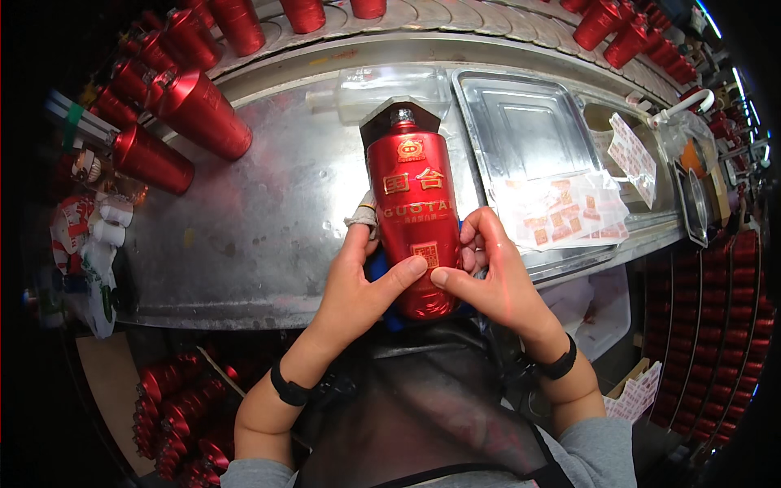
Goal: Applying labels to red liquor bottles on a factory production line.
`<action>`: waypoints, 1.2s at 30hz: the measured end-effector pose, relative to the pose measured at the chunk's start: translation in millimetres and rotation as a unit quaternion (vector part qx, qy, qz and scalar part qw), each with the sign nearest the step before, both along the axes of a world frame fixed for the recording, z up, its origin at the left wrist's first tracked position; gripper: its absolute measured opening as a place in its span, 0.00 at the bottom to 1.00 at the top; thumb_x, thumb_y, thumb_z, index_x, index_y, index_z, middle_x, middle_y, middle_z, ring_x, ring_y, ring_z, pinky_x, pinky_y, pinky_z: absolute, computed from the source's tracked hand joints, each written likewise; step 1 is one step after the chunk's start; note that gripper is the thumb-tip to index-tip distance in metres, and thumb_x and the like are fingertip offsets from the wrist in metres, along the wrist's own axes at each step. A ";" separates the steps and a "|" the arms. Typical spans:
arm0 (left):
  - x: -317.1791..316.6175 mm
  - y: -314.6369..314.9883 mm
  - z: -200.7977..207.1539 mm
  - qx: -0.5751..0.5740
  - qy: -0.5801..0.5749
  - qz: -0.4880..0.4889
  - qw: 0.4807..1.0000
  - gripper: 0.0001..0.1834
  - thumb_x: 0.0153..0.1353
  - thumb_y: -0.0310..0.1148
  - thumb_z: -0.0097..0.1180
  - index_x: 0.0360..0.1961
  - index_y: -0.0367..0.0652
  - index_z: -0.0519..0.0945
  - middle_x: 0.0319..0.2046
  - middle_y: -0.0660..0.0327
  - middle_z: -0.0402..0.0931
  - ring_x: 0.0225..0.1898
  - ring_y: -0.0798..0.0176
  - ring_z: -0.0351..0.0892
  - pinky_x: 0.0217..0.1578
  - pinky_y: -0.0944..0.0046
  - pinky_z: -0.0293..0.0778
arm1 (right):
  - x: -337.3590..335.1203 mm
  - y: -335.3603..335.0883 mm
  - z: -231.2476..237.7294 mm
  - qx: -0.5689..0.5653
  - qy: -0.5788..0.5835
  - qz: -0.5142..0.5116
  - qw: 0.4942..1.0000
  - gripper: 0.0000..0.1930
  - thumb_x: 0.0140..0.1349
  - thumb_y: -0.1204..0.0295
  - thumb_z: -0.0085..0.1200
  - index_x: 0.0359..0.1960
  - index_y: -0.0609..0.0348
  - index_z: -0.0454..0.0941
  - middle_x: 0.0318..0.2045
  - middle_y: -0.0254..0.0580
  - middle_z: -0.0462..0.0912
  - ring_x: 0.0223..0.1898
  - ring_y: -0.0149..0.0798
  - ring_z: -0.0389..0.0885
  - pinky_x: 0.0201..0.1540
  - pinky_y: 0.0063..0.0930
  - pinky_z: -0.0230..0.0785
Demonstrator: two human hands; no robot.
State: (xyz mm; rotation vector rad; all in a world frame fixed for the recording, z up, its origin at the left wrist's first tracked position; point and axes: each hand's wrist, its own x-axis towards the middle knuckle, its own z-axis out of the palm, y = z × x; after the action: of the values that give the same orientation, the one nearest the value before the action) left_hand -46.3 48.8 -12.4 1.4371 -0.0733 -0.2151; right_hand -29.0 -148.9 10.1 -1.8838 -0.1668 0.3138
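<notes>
A glossy red bottle (pixel 412 187) with gold lettering leans back in front of me, its silvery neck pointing away. My left hand (pixel 362 272) grips its left side, the thumb pressed on the front beside a small square gold-and-red decal (pixel 425 254). One left finger wears a pale cloth cover (pixel 363 215). On the other side, my right hand (pixel 490 272) has its thumb on the bottle just below the decal and its fingers curled at the edge. Behind the bottle's neck is a dark angular block (pixel 377 126), partly hidden.
Decal sheets (pixel 561 213) lie on a metal tray (pixel 474 122) at the right of the metal table (pixel 220 236). A clear bottle-shaped piece (pixel 394 88) lies beyond my bottle. More red bottles (pixel 199 110) stand at the left, and others ride a curved conveyor (pixel 431 18) at the back.
</notes>
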 end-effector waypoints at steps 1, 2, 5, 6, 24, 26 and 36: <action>0.0 1.3 -1.7 0.009 0.000 -0.004 1.000 0.44 0.59 0.36 0.62 0.69 0.34 0.50 0.62 0.53 0.62 0.63 0.59 0.64 0.64 0.58 0.57 | 1.3 -1.0 1.1 0.012 0.025 0.007 1.000 0.25 0.50 0.60 0.69 0.33 0.57 0.61 0.22 0.29 0.62 0.24 0.24 0.59 0.26 0.22 0.59; -0.2 1.7 -3.0 0.018 0.001 -0.008 1.000 0.43 0.59 0.36 0.62 0.69 0.35 0.51 0.62 0.53 0.62 0.63 0.60 0.64 0.64 0.58 0.56 | 2.1 0.3 0.0 0.012 0.025 0.007 1.000 0.25 0.50 0.60 0.69 0.33 0.57 0.61 0.22 0.29 0.62 0.24 0.24 0.59 0.26 0.22 0.59; -2.1 1.8 -6.0 -0.020 0.037 0.012 0.999 0.42 0.60 0.37 0.62 0.69 0.36 0.52 0.62 0.55 0.63 0.63 0.61 0.64 0.64 0.58 0.56 | 2.1 10.6 -0.9 -0.041 0.002 -0.038 0.998 0.24 0.55 0.58 0.66 0.29 0.57 0.61 0.19 0.31 0.65 0.22 0.24 0.61 0.24 0.22 0.59; -1.9 2.0 -5.5 -0.020 0.038 0.013 0.999 0.42 0.60 0.37 0.62 0.69 0.36 0.52 0.62 0.55 0.63 0.63 0.61 0.64 0.64 0.58 0.56 | 2.0 10.4 -0.7 -0.041 0.002 -0.038 0.998 0.24 0.55 0.58 0.66 0.29 0.57 0.61 0.19 0.31 0.65 0.22 0.24 0.61 0.24 0.22 0.59; -7.4 2.1 -9.5 -0.025 -0.011 0.008 1.000 0.45 0.58 0.36 0.64 0.69 0.33 0.50 0.62 0.52 0.62 0.63 0.59 0.64 0.64 0.58 0.57 | -7.8 -10.5 -10.2 0.056 0.044 -0.002 0.997 0.20 0.55 0.64 0.66 0.36 0.58 0.64 0.26 0.26 0.67 0.25 0.17 0.60 0.25 0.14 0.56; -10.7 4.6 -6.5 -0.002 -0.011 -0.013 1.000 0.48 0.57 0.37 0.65 0.70 0.33 0.47 0.65 0.52 0.58 0.65 0.58 0.60 0.66 0.58 0.53 | -11.0 -8.0 -4.6 0.021 0.023 0.001 1.000 0.21 0.55 0.64 0.66 0.37 0.58 0.64 0.26 0.26 0.66 0.25 0.17 0.60 0.25 0.14 0.56; -7.7 3.3 -3.5 -0.008 -0.029 0.002 1.000 0.47 0.57 0.35 0.65 0.69 0.31 0.49 0.63 0.52 0.61 0.64 0.59 0.63 0.65 0.59 0.56 | -7.0 -0.9 -7.3 0.082 0.065 -0.004 0.995 0.21 0.55 0.64 0.66 0.36 0.56 0.62 0.27 0.26 0.64 0.26 0.17 0.59 0.27 0.14 0.57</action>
State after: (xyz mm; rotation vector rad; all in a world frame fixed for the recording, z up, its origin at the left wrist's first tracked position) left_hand -54.0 52.1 -15.9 1.4285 -0.1190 -0.1682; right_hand -36.0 -149.8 2.8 -1.6962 -0.0944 0.4039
